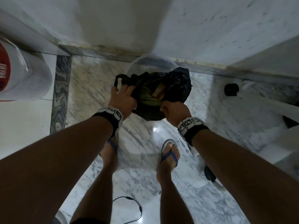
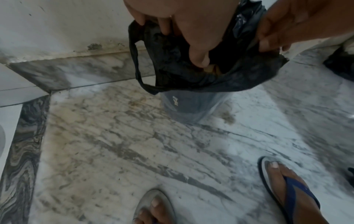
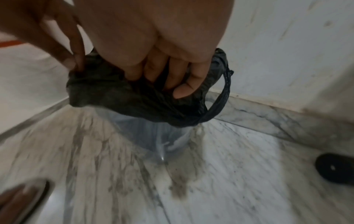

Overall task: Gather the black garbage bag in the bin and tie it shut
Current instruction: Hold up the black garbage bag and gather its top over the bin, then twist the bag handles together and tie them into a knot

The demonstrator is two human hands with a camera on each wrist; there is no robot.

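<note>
Two hands, the left hand [image 1: 125,98] and right hand [image 1: 174,109], pinch the garbage bag's [image 1: 174,84] rim with curled fingers [image 3: 184,89] above the clear bin [image 2: 191,109].

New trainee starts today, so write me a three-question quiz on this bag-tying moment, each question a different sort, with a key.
1. True or false: the black garbage bag is already tied shut.
2. Multiple choice: the left hand grips A) the bin's rim, B) the bag's edge, C) nothing.
3. Fill in: the loose handle loop hangs on the person's ____ side in the head view.

Key
1. False: its mouth gapes between both hands, with greenish waste showing inside.
2. B. The right hand grips the opposite edge, above the translucent bin.
3. Left.
</note>
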